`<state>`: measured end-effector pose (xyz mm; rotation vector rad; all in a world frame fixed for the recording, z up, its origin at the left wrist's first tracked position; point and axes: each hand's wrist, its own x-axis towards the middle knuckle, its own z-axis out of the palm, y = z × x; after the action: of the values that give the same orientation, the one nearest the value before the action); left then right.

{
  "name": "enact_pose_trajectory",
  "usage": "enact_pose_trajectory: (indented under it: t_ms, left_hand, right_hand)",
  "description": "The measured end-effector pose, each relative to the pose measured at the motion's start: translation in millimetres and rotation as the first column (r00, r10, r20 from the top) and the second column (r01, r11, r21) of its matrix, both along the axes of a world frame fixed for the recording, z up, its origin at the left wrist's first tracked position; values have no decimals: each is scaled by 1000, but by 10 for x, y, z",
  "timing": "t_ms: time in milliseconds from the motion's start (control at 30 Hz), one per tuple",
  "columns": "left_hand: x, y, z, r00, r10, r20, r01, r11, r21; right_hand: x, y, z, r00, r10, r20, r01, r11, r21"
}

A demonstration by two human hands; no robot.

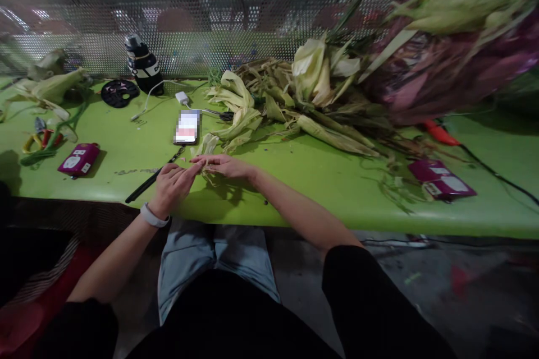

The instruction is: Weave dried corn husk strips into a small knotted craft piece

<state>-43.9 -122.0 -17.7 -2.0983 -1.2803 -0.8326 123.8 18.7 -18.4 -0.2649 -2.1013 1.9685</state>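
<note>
Above the table's front part, my left hand (173, 186) and my right hand (227, 166) meet fingertip to fingertip. Both are closed in a pinch on a small pale corn husk (208, 143). Its wide end stands up behind the fingers, and thin torn strips hang below them. Exactly where each fingertip grips is too small to make out. Just beyond the hands lies a phone (187, 127) with a lit screen. Loose corn husks (241, 115) spread behind and to the right, joining a larger heap of dried leaves (273, 78).
A dark strap (147, 184) lies left of my hands. Farther left are a purple box (79, 159), pliers (42, 139) and a dark bottle (144, 67). Another purple box (442, 179) and a pink bag (446, 78) are at right. Perforated metal mesh (189, 28) stands behind the green table (311, 196).
</note>
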Motion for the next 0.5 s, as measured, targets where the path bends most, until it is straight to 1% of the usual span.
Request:
enact_pose_trajectory:
  t_ms: [100,233,367,500]
  left_hand:
    - [-2,2,0,1000,2,-13,-2,1000,4]
    - [-15,6,-14,1000,8,-23,-8,1000,3]
    - [-30,9,-34,999,16,35,-15,1000,-9]
    - [-30,15,-41,999,26,26,-26,1000,3]
  right_hand:
    - [-12,-3,-31,1000,-15,-13,15,1000,20]
    - [2,-8,-67,998,-49,-36,48,999,-1]
    - [34,-16,-49,991,-103,-80,101,994,-33]
    - [56,-16,-38,984,-159,-75,154,986,-60]
